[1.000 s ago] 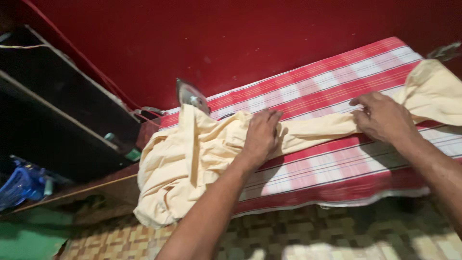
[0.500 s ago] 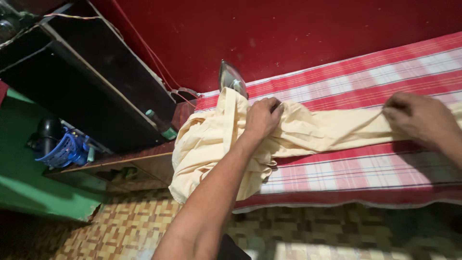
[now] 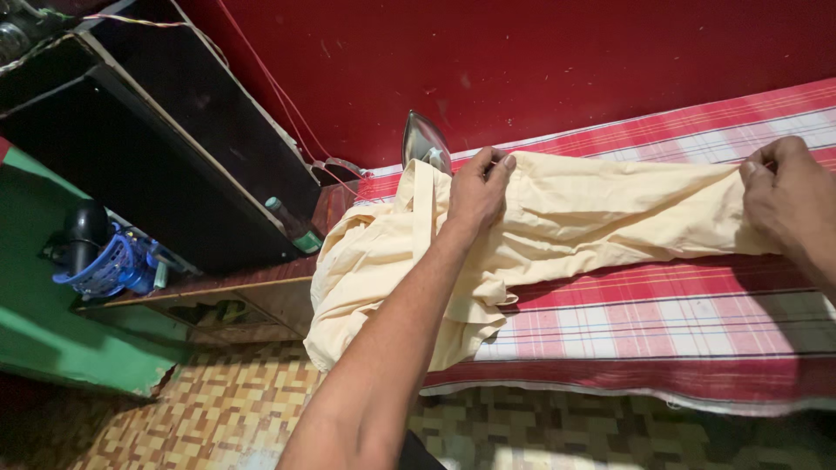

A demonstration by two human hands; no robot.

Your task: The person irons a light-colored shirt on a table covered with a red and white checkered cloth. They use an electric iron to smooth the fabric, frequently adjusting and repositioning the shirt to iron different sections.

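A pale yellow garment [image 3: 575, 213] lies stretched along a bed covered with a red and white checked cloth [image 3: 662, 313]. My left hand [image 3: 477, 187] pinches the garment's far edge near its bunched end, which hangs over the bed's left side. At the right, my right hand [image 3: 784, 191] grips the garment's other end, pulling it flat. A metal clothes iron [image 3: 422, 139] stands upright just behind my left hand, against the red wall.
A dark shelf unit [image 3: 165, 148] stands at the left, with a green bottle [image 3: 294, 224] on its ledge. A blue basket [image 3: 109, 265] with small items sits lower left. A red cord [image 3: 279, 91] runs down the wall. Patterned floor tiles lie below.
My left hand has shifted from the garment's middle to its far edge. My right hand now pinches the end, and the garment lies straighter. The view has swung left.
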